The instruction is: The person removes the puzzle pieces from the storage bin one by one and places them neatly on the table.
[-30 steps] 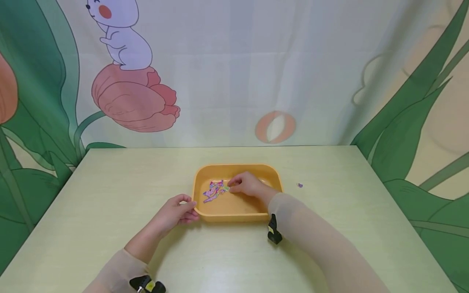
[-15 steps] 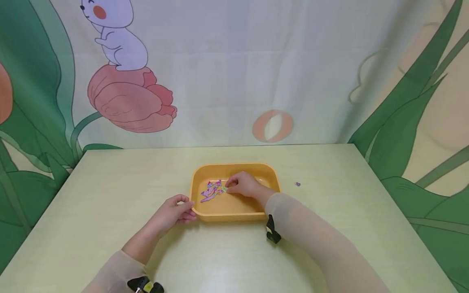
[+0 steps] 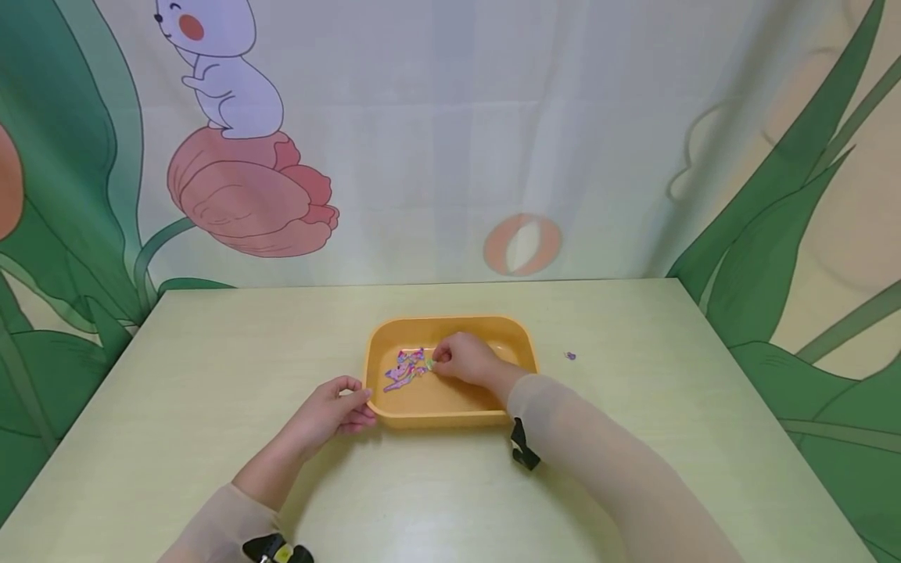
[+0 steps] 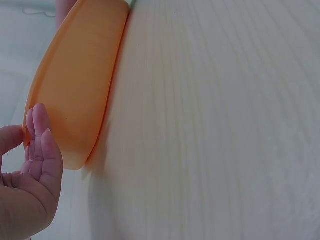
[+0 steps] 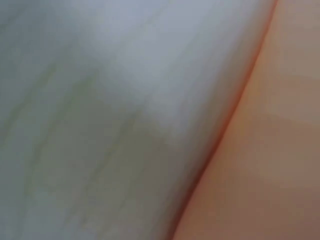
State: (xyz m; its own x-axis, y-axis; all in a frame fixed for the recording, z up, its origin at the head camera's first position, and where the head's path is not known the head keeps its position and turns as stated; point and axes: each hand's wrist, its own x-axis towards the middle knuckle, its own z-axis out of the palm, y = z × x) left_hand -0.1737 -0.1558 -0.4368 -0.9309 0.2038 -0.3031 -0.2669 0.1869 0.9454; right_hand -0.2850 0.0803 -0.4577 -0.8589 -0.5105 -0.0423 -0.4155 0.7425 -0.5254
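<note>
The fingers of the right hand point(image 3: 466, 360) have curled in slightly, pinching a small green piece point(image 3: 430, 364) beside the colourful pieces point(image 3: 403, 374) inside the yellow tray point(image 3: 443, 421). The left hand point(image 3: 332, 409) grips the tray's near-left corner, thumb at the rim.

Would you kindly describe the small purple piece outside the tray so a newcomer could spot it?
On the pale table stands a yellow-orange tray. Right of it lies the small purple piece. Unlike the colourful pieces inside the tray, it lies alone outside.
</note>
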